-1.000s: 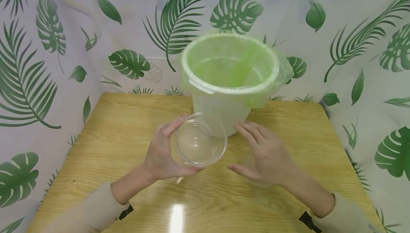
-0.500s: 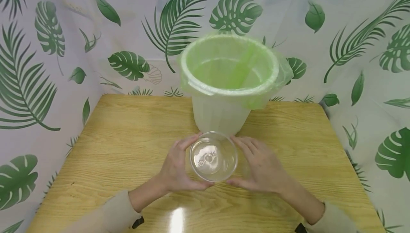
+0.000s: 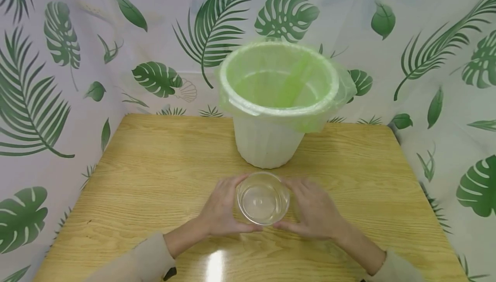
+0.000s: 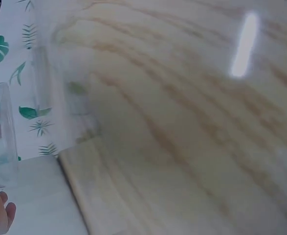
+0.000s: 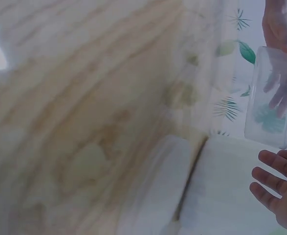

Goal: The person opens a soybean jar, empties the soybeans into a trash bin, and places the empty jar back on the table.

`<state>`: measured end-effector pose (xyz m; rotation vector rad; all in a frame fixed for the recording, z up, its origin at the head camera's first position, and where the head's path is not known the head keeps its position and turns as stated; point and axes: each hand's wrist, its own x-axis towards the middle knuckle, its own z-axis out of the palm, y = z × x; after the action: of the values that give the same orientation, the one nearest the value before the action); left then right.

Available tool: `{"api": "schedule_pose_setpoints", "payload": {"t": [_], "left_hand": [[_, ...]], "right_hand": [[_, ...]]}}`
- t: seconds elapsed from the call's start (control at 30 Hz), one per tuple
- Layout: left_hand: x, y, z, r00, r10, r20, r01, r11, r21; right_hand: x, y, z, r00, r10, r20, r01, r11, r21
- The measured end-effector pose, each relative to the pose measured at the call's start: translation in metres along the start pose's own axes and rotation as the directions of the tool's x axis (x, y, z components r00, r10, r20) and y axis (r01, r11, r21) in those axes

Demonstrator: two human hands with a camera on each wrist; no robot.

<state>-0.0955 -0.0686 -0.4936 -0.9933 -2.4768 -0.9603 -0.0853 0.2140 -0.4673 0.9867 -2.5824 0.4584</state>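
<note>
A round clear plastic bowl point(image 3: 262, 200) is between my two hands near the middle of the table. My left hand point(image 3: 221, 209) grips its left side, thumb at the near edge and fingers at the far edge. From the right, my right hand point(image 3: 314, 209) holds it likewise. In the left wrist view the bowl point(image 4: 4, 132) shows at the left edge, partly cut off. The right wrist view has the bowl point(image 5: 268, 105) at the right, with the right fingers point(image 5: 270, 183) below it, some spread. Whether the bowl touches the table cannot be told.
Behind the bowl stands a tall white bin point(image 3: 267, 148) lined with a thin green bag point(image 3: 271, 86), its edge folded over the rim. The wooden table point(image 3: 162, 161) ends against a leaf-printed cloth point(image 3: 155, 23) at the back and sides.
The bowl has moved right and toward me in my left hand. My right hand, apart from it at first, has closed in and now holds its right side.
</note>
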Motion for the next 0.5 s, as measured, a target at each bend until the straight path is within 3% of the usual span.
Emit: {"api": "schedule_pose_setpoints", "payload": {"t": [0.17,0.33,0.5], "left_hand": [[-0.006,-0.004,0.008,0.992,-0.069,0.103,0.066,0.997,0.026],[-0.014,-0.005,0.016,0.967,-0.143,0.211,0.133,0.989,0.057],[-0.02,-0.007,0.022,0.952,-0.18,0.246,0.168,0.983,0.07]], "right_hand": [[-0.01,0.005,0.017,0.999,0.017,0.045,-0.016,1.0,-0.021],[-0.018,0.006,0.03,0.993,0.045,0.107,-0.042,0.999,-0.027],[-0.022,0.003,0.033,0.984,0.079,0.161,-0.075,0.997,-0.034]]}}
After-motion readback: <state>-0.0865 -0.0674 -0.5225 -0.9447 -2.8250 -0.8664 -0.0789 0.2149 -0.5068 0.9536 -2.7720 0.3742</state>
